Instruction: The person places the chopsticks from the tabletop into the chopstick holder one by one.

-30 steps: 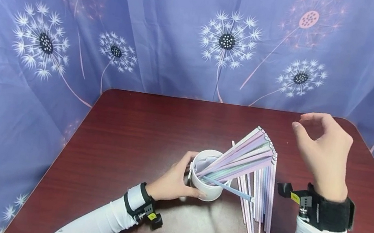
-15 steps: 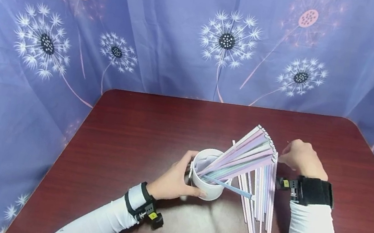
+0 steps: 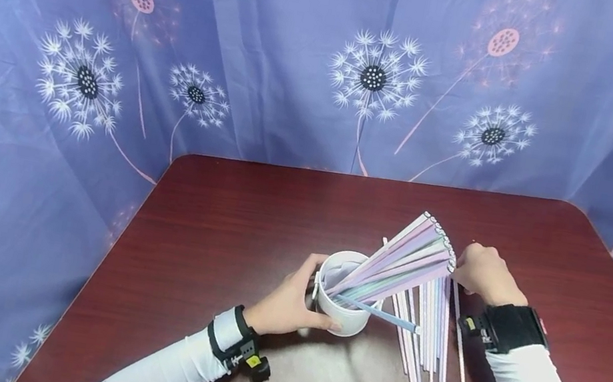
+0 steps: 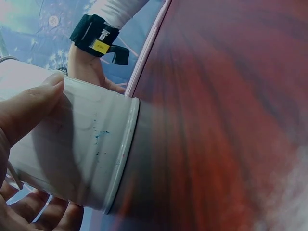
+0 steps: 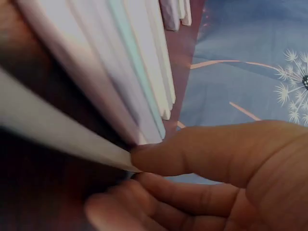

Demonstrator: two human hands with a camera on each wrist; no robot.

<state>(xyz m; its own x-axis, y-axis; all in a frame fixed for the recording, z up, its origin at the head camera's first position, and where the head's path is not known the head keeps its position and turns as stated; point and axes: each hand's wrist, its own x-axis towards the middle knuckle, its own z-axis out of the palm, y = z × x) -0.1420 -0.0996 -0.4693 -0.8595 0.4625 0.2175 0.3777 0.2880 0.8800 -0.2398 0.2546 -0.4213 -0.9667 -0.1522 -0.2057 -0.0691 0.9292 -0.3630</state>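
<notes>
A white cup (image 3: 350, 323) is gripped by the left hand (image 3: 288, 299), with the thumb and fingers set round its side, and it is placed near the middle of the surface (image 3: 253, 216). A thick bundle of pale straws (image 3: 401, 261) is held inside it, slanted to the right over the rim, and a blue straw (image 3: 380, 313) is leaned lower, apart from the bundle.

To the right of the cup, loose straws (image 3: 431, 333) are spread on the surface, partly covered by the bundle. At their right edge, a single pale straw (image 3: 458, 340) is pinched near its upper end between the thumb and fingers of the right hand (image 3: 487, 275); whether it is fully lifted cannot be told.

The filling of the cup is judged to be well advanced, perhaps past half, but not finished: the pinched straw and the loose ones are not yet placed inside.
</notes>
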